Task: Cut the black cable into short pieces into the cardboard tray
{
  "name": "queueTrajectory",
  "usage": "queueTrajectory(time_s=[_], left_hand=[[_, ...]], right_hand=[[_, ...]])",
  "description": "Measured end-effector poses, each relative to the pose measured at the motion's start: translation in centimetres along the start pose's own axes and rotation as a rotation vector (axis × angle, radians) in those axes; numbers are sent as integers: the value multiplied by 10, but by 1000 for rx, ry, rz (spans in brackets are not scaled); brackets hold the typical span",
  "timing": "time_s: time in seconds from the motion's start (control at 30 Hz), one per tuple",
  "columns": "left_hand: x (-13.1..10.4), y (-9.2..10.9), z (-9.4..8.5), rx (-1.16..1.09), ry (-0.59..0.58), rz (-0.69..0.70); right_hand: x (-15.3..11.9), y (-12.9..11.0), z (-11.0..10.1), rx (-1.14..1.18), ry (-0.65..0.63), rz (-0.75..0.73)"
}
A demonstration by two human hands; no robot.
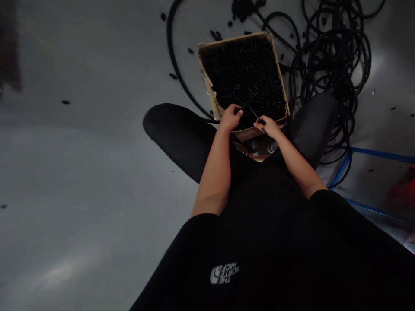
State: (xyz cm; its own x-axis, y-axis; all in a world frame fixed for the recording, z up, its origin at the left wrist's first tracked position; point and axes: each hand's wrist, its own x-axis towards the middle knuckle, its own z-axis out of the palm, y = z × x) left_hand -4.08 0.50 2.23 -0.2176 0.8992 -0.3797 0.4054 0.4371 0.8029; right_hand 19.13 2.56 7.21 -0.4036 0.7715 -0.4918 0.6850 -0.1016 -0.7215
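A cardboard box [212, 96] full of short black pieces [243, 69] stands on the floor between my legs. Over its near left part, my left hand [231, 116] is closed on a black hose [211, 121] that comes in from the left. My right hand [267, 126], at the box's near right, is wrapped round the orange and black handle of a thin-bladed tool [254, 113]. The blade points up and left toward the left hand's fingertips. Exactly where its tip ends is too dark to tell.
A tangled pile of black hose [330, 65] lies right of the box. Loose black pieces [173, 76] are scattered over the grey floor [81, 164]. Blue tape lines [379, 153] run along the floor at the right, near a blurred red object [403, 190].
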Motion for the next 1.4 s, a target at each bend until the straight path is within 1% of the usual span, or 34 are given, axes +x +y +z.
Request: queueTrajectory(time_s=[0.07, 0.1, 0.17, 0.27, 0.33, 0.4, 0.5, 0.6, 0.7, 0.8, 0.97, 1.1, 1.2, 1.3, 1.4], left_hand=[[-1, 1, 1, 2, 55, 27], [-2, 2, 2, 1, 54, 39], [-5, 6, 6, -13, 19, 58], [-8, 12, 10, -53, -52, 73], [-9, 13, 12, -70, -59, 80], [-10, 13, 11, -65, -26, 83], [-14, 14, 8, -6, 4, 63], [-21, 19, 5, 82, -57, 43], [-25, 27, 4, 101, -136, 72], [-24, 29, 5, 86, -145, 81], [-21, 24, 6, 104, -135, 30], [-20, 19, 6, 73, -210, 54], [-17, 16, 6, 44, -246, 34], [-12, 12, 6, 7, -207, -27], [-7, 7, 4, 7, -175, -40]], right_hand=[[-2, 0, 3, -132, -32, 7], [-5, -2, 4, -186, -44, -1], [-9, -8, 4, -238, -54, -26], [-15, -18, 3, -248, -47, -44], [-16, -21, 2, -229, -36, -41], [-15, -20, 2, -155, -17, -36], [-10, -14, 6, 68, 2, 21], [-5, -9, 9, 287, -31, 128], [-2, -8, 8, 366, -36, 133], [-1, -7, 4, 314, -30, 93], [-1, 1, 4, 234, -24, 49], [2, 7, 8, 290, -81, 70], [4, 2, 6, 273, -58, 42], [1, -7, 0, 172, 7, -7], [-1, -14, -4, 126, 16, -20]])
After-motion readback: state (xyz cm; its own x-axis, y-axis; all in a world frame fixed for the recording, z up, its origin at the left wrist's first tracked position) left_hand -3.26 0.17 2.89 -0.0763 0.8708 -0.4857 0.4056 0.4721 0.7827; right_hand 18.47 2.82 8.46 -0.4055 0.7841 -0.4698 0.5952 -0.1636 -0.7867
